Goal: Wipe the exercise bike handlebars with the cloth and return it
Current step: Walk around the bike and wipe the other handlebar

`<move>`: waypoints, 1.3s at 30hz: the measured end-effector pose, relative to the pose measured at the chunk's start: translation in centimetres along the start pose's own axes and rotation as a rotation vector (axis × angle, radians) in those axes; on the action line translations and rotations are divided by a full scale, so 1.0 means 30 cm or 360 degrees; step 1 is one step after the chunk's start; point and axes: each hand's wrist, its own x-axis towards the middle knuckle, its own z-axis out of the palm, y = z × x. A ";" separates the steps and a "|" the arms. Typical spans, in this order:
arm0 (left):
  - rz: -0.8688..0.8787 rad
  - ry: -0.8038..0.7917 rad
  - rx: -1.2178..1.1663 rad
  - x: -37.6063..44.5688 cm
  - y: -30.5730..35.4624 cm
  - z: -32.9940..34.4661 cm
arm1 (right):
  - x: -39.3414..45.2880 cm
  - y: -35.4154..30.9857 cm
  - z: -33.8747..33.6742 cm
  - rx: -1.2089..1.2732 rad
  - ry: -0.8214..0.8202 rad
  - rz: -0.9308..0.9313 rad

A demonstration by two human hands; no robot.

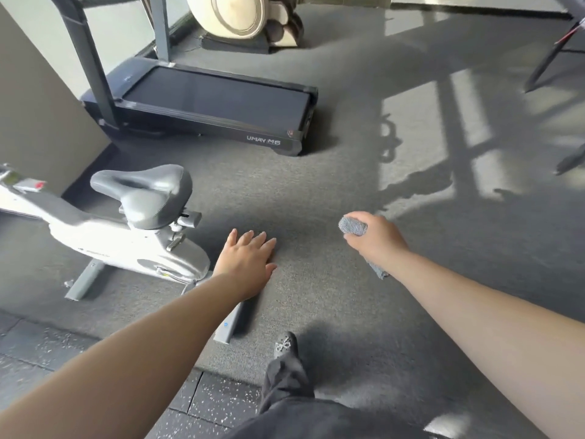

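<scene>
A white exercise bike (104, 236) with a grey saddle (142, 194) stands at the left; its handlebars are out of view past the left edge. My right hand (376, 239) is shut on a grey cloth (353, 225), and one end of the cloth hangs below my wrist. My left hand (247, 264) is open, fingers spread, held in the air just right of the bike's rear and touching nothing.
A black treadmill (215, 103) lies behind the bike, with a beige massage chair (243, 17) further back. Dark metal legs (550, 58) stand at the far right. A beige wall (41, 115) is at the left. My leg and grey shoe (286, 346) are on the grey floor mat.
</scene>
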 end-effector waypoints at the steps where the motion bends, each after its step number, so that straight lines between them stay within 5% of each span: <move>1: -0.0001 0.0009 0.0002 0.047 -0.019 0.002 | 0.049 -0.009 -0.001 -0.0004 0.0005 -0.0007; 14: -0.0076 0.0022 -0.0159 0.632 -0.337 -0.062 | 0.704 -0.242 0.007 -0.0095 0.0017 -0.0090; 39: -0.1067 0.0034 -0.0186 1.320 -0.783 -0.206 | 1.887 -0.745 0.026 -0.0154 -0.0476 -0.0838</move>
